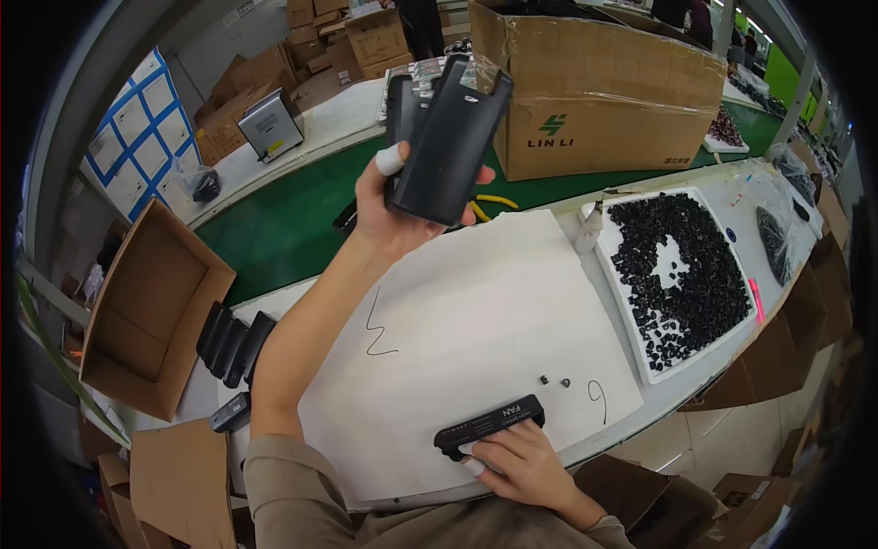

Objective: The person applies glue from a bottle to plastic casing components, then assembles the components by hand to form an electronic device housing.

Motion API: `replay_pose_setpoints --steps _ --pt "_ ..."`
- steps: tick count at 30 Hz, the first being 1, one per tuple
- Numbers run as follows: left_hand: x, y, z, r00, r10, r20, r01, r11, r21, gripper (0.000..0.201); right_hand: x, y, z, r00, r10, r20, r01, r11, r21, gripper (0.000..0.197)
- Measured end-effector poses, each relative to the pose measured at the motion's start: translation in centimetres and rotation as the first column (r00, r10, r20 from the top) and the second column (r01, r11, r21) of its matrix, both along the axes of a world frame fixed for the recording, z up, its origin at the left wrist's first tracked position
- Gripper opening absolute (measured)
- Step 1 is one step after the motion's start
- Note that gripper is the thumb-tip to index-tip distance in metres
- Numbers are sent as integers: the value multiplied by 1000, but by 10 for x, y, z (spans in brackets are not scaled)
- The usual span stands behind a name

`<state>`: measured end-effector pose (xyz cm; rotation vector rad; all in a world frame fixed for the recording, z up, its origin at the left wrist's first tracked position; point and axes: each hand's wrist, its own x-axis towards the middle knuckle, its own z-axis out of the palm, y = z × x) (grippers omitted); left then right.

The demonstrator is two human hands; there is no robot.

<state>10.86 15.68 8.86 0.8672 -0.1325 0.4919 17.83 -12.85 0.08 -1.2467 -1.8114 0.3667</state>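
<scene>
Raised over the far side of the bench, my left hand (391, 210) is closed round two black plastic housings (455, 151), curved shells with a notched upper end. White tape or a finger cot covers its thumb tip. Near the front edge, my right hand (523, 465) grips another black plastic housing (489, 425), long and narrow with pale printing on its side. That housing lies at or just above the white paper sheet (485, 311); contact cannot be made out. Two small black parts (554, 382) rest on the sheet beyond my right hand.
A white tray (645, 366) of many small black pieces stands at the right, beside a pink marker (757, 300). Several black housings (233, 343) and an open carton (151, 311) are at the left. Yellow-handled pliers (494, 199) lie before a large cardboard box (604, 101) on the green belt (274, 242).
</scene>
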Motion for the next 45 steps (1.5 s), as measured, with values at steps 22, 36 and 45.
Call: replay_pose_setpoints --steps 22,36,45 --pt "63 0 79 864 499 -57 -341 667 663 56 5 0 -5 1000 23 19 -23 1000 13 28" --pt "270 29 155 555 825 -108 -687 528 500 67 0 -3 -7 1000 5 -26 -4 998 57 27" --pt "156 11 115 939 -336 -72 339 875 345 79 2 -6 -8 999 40 -9 -40 998 50 22"
